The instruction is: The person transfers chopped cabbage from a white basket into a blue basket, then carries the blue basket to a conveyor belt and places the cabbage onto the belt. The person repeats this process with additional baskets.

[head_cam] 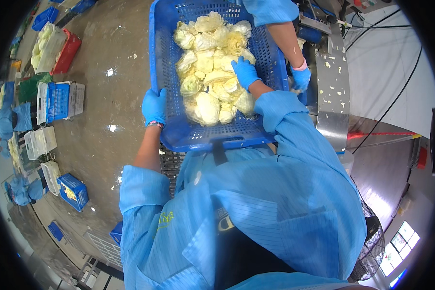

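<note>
A blue perforated plastic crate (217, 145) stands right before me. Pale yellow-green cabbage heads (206, 105), several of them with loose or cut leaves, fill its middle. My left hand (154, 108), in a blue glove, grips the crate's left rim, the thumb on the inner side. Over the right part of the pile is my right hand (245, 73), also gloved in blue. Its fingers are spread and touch the cabbage; nothing is seen lifted in them.
A co-worker's gloved hand (301, 78) hangs beside the crate's right wall. Further right runs a metal work surface (331, 83) strewn with leaf scraps. On the wet floor (112, 90) at left stand a red crate (67, 52) and a blue crate (72, 192). A fan (369, 243) stands behind me.
</note>
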Motion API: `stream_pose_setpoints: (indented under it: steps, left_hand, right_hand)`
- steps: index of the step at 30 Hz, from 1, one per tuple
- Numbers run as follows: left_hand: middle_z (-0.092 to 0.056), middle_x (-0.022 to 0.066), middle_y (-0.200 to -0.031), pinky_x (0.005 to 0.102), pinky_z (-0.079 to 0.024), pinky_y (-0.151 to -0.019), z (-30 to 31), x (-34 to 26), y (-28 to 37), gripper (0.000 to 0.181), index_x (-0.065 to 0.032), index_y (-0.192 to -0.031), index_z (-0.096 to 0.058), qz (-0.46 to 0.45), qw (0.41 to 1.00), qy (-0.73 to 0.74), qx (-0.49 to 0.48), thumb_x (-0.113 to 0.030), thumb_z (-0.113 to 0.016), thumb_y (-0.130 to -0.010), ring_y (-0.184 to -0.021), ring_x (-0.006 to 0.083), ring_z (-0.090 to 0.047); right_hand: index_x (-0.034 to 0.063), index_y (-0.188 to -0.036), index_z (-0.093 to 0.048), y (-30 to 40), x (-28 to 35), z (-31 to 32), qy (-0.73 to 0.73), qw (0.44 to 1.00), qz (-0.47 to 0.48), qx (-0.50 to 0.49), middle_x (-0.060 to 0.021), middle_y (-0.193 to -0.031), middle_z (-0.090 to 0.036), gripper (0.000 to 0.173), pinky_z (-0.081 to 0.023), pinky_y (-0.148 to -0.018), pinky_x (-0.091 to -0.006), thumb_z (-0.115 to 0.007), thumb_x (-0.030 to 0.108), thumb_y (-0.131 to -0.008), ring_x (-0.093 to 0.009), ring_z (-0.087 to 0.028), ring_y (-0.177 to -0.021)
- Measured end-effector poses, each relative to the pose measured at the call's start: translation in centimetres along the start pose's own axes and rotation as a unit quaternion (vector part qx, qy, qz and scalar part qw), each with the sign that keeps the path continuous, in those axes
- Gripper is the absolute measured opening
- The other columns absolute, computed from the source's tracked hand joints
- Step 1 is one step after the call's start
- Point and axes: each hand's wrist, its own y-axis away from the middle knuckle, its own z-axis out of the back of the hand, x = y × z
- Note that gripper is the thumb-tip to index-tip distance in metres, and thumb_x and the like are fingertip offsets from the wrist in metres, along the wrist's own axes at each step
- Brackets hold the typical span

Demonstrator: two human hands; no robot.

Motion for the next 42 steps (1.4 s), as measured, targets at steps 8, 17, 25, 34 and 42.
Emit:
stream_pose_setpoints:
  steps: [8, 17, 25, 34, 42]
  left_hand:
    - [-0.064, 0.0237, -0.086, 0.0472, -0.048, -0.072, -0.4, 0.2, 0.0, 0.039, -0.0003, -0.089, -0.062, -0.007, 1.000, 0.007, -0.005, -0.038, -0.062, -0.080, -0.080, 0.0405, -0.063]
    - [-0.065, 0.0235, -0.086, 0.0472, -0.048, -0.070, -0.8, 1.2, -0.4, 0.041, 0.0016, -0.089, -0.063, -0.026, 1.000, 0.004, -0.008, -0.039, -0.063, -0.079, -0.080, 0.0401, -0.063]
    - [-0.065, 0.0234, -0.085, 0.0455, -0.048, -0.069, -1.3, 1.8, -0.8, 0.041, 0.0028, -0.089, -0.062, -0.027, 0.999, 0.018, -0.009, -0.037, -0.064, -0.080, -0.079, 0.0395, -0.063]
    - [-0.065, 0.0223, -0.083, 0.0450, -0.048, -0.070, -1.1, 1.5, -0.7, 0.043, 0.0021, -0.088, -0.061, -0.017, 1.000, -0.010, -0.014, -0.040, -0.064, -0.079, -0.077, 0.0394, -0.063]
    - [-0.065, 0.0230, -0.086, 0.0460, -0.048, -0.071, -1.2, 1.5, -0.7, 0.044, 0.0023, -0.090, -0.062, -0.016, 1.000, -0.015, -0.007, -0.040, -0.063, -0.079, -0.080, 0.0403, -0.063]
  right_hand:
    - [0.0002, -0.111, -0.062, 2.3, -2.7, 6.5, -0.258, 0.965, -0.001, 0.050, -0.0198, -0.103, -0.063, 0.047, -0.050, -0.080, -0.0413, -0.069, 0.027, -0.074, -0.035, -0.061, -0.094]
    - [-0.0031, -0.112, -0.061, 15.6, -7.8, 16.9, -0.721, 0.649, -0.193, -0.146, -0.0093, -0.099, -0.066, 0.043, -0.049, -0.078, -0.0281, -0.068, 0.024, -0.080, -0.014, -0.061, -0.088]
    - [0.0043, -0.126, -0.047, 21.3, -14.7, 6.2, -0.870, 0.317, -0.281, -0.252, -0.0150, -0.115, -0.058, 0.048, -0.051, -0.079, -0.0397, -0.051, 0.035, -0.089, -0.030, -0.061, -0.094]
    - [0.0022, -0.116, -0.051, 12.7, -19.2, -6.1, -0.733, 0.525, -0.248, -0.355, -0.0136, -0.111, -0.060, 0.046, -0.050, -0.083, -0.0375, -0.067, 0.027, -0.081, -0.028, -0.060, -0.097]
    - [0.0023, -0.119, -0.052, 11.1, -18.5, -0.4, -0.844, 0.220, -0.417, -0.257, -0.0161, -0.116, -0.057, 0.037, -0.050, -0.083, -0.0380, -0.061, 0.021, -0.087, -0.026, -0.057, -0.103]
